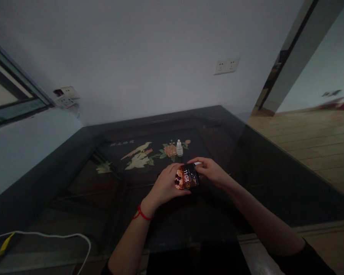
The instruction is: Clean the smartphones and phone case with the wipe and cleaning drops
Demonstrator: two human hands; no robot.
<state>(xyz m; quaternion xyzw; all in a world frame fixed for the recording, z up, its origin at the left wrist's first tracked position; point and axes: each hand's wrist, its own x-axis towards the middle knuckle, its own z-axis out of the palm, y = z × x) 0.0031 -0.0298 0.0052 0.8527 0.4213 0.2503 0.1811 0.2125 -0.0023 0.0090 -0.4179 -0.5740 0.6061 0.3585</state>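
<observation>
- Phone (pixel 190 176): centre of frame, held, screen lit.
- Left hand (pixel 166 182): wrapped around the phone.
- Right hand (pixel 211 171): pinching a small white item (pixel 198 163) at the phone's end; from here, whether joined cannot be told.
- Bottle (pixel 179 148): upright, untouched.

I'm facing a dark table (pixel 263 168), where a small white bottle (pixel 179 149) is standing upright just beside a pink flower design (pixel 169 150). Near me, at far left, a white cable (pixel 51 236) is curving past a yellow strip (pixel 6 244). Ahead, a wall socket (pixel 226 66) is showing; leftward, a window (pixel 14 89).
</observation>
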